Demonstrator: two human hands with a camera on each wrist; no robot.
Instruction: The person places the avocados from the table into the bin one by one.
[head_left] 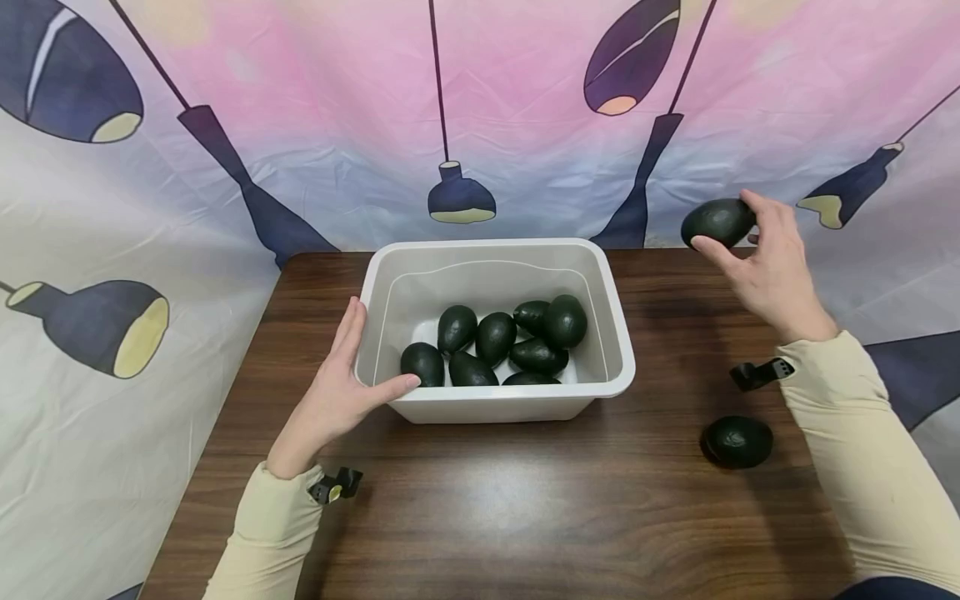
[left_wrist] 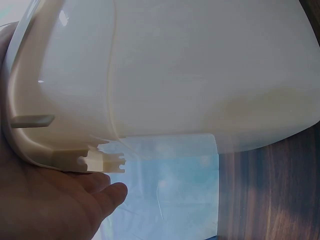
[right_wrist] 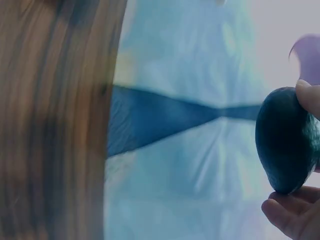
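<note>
At the back right my right hand (head_left: 776, 267) pinches a dark green avocado (head_left: 716, 222) between thumb and fingertips, raised above the table. In the right wrist view the same avocado (right_wrist: 285, 142) stands clear against the cloth. My left hand (head_left: 333, 396) rests against the near left corner of a white plastic bin (head_left: 487, 406), its fingers straight along the side and its thumb lying over the front rim. The left wrist view shows the fingers (left_wrist: 112, 197) at the bin's outer wall. Several avocados (head_left: 495, 337) lie in the bin, some partly hidden by the front wall.
One more avocado (head_left: 738, 442) lies on the brown wooden table (head_left: 525, 517), near the right forearm. Behind the table and along its left side hangs a pastel cloth (head_left: 337, 108) printed with dark lamps. Each wrist wears a small black camera.
</note>
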